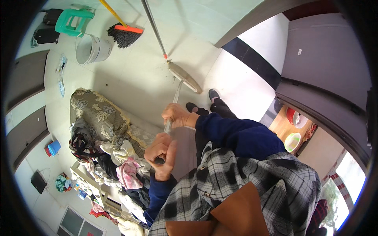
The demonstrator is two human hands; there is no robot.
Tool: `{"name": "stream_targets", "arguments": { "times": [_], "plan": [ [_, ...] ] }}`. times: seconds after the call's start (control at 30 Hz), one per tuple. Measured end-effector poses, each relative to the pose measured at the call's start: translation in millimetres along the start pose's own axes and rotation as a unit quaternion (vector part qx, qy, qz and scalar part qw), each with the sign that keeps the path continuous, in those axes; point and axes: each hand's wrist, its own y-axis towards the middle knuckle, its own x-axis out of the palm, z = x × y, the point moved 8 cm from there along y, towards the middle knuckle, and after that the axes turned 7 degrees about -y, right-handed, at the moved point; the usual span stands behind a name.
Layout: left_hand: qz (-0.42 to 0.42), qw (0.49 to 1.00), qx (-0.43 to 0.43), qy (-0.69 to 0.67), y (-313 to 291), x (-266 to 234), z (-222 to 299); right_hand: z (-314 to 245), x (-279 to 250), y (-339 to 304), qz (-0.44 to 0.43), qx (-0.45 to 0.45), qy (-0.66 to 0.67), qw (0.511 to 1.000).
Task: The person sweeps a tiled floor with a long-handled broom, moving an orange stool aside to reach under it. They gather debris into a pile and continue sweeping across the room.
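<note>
A flat mop (184, 76) with a long beige-grey head lies against the pale floor. Its silvery pole slants back toward me through both fists. My right hand (179, 115) wraps round the pole partway up, the arm in a dark blue sleeve. Nearer my body, my left hand (161, 152) is closed round the pole's top end, where a dark tip pokes out. Small dark bits of dirt lie beside the mop head. My dark shoes (202, 101) stand just right of it.
A grey pole (155, 29) ends in an orange tip near the mop head. Farther left are a black-stranded mop (125, 34), a white bucket (93, 49) and a green stool (74, 21). A patterned cover (96, 114) and piled clothes are on the left; a doorway (252, 53) opens right.
</note>
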Motion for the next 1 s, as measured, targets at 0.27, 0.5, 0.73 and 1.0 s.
{"name": "stream_targets", "arguments": {
  "times": [0.27,0.5,0.73,1.0],
  "plan": [
    [-0.032,0.985,0.134,-0.107,5,-4,101,17,-45,-1,0.091,0.051,-0.003,0.995],
    [0.052,0.973,0.206,-0.092,11,-12,114,-14,-60,13,0.115,0.057,-0.047,0.991],
    [0.084,0.983,0.07,-0.146,8,-13,42,16,-47,7,0.099,0.106,-0.052,0.988],
    [0.168,0.968,0.08,-0.166,1,-41,-19,49,-32,5,0.143,0.095,-0.092,0.981]
  ]
}}
